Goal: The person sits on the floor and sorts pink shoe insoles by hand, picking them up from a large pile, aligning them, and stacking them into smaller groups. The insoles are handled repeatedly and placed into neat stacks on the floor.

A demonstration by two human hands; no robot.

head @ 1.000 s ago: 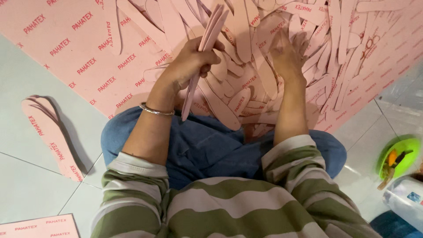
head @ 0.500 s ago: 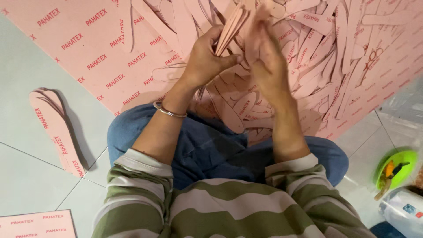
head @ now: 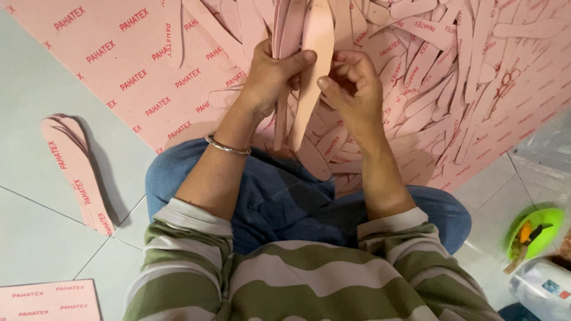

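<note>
Pale tiled floor [head: 35, 238], person seated on it, knees in blue jeans, green-and-cream striped sleeves nearest the camera. Silver bangle [head: 228, 146] on the left wrist.

Left hand [head: 270, 74] curled round a small sheaf of pink foam insole cut-outs [head: 284, 35], thumb clamped across the front one, edges upward. Right hand [head: 351, 83] half-closed, finger and thumb pinching the long edge of the front pink insole [head: 314, 65], which hangs toe-down between both hands, above the lap.

Step in hand, as I read it: squaring up or adding one insole to the held bundle. Next move likely needs the edges lined flush while the left thumb keeps its pinch.

Counts: one insole being handled, about three or four more in the sheaf, exact number hard to tell. One separate stack of pink insoles [head: 74, 172] lies on the floor well to the left. One corner of a pink printed sheet [head: 50, 300] bottom left. One green bowl [head: 535, 229] right, holding small tools.

Beyond: large pink printed foam sheet [head: 119, 65] spread out, loose heap of cut insoles [head: 452, 77] on it, too many to count.
</note>
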